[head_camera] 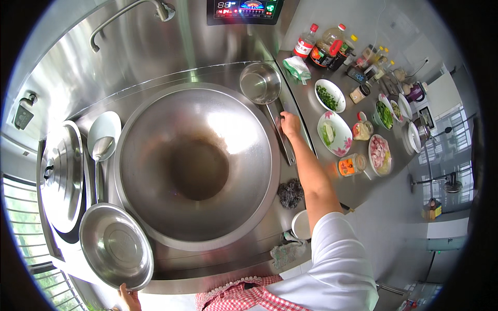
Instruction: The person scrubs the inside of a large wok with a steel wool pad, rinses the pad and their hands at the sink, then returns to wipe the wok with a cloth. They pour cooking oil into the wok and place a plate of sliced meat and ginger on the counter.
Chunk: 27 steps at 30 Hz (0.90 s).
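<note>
My left hand grips the near rim of a round stainless steel basin, with the thumb over the edge. The basin is tilted and holds nothing that I can see. My right hand has its fingertips curled beside the long handle of a deep steel ladle. Whether the fingers close on that handle cannot be made out. Between my hands, a large steel wok is set into the counter, its bottom browned and bare.
A domed lid, a cooking spoon and a white dish lie left. Right are a steel-wool scrubber, a white bowl, chopped greens, raw meat, jars and bottles. A faucet overhangs the back.
</note>
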Tool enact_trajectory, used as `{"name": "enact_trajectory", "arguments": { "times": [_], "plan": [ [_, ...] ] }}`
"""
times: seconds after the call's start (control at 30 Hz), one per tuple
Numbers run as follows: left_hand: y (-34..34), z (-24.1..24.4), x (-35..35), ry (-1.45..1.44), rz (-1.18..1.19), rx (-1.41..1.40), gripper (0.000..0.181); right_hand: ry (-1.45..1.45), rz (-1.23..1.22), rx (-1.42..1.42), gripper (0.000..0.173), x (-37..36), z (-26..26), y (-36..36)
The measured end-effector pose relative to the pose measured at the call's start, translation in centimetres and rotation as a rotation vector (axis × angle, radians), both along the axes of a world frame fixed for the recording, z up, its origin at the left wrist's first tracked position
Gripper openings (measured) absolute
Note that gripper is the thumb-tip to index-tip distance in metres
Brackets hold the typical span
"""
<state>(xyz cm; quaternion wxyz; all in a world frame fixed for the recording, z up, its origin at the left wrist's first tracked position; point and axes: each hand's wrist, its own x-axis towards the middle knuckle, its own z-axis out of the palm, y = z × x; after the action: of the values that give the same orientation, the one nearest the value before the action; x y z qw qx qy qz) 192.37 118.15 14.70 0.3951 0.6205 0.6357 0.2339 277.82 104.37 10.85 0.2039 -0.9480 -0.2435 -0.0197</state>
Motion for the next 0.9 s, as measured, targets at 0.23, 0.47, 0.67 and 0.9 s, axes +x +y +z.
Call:
{"name": "enact_trajectory", "arguments": {
  "times": [0.23, 0.47, 0.67, 0.9],
  "plan": [
    [-0.1, -2.2, -0.3, -0.219, 0.138, -0.18, 0.044, 0.025, 0.275, -0.37, 0.017, 2.3, 0.1, 1.8],
    [-1.0, 2.4, 7.3, -0.462, 0.76, -0.351, 0.033, -0.085, -0.024, 0.09, 0.008, 0.1, 2.8, 1.6],
    [-2.2, 2.5, 8.7, -0.464, 0.767, -0.402, 0.042, 0.424, 0.432, 0.96, 0.004, -19.4, 12.5, 7.2],
    [-4.5, 4.6, 10.4, -0.573, 0.707, -0.281, 0.04, 0.439, 1.173, 0.787, 0.021, -47.7, 11.7, 16.4]
  ]
}}
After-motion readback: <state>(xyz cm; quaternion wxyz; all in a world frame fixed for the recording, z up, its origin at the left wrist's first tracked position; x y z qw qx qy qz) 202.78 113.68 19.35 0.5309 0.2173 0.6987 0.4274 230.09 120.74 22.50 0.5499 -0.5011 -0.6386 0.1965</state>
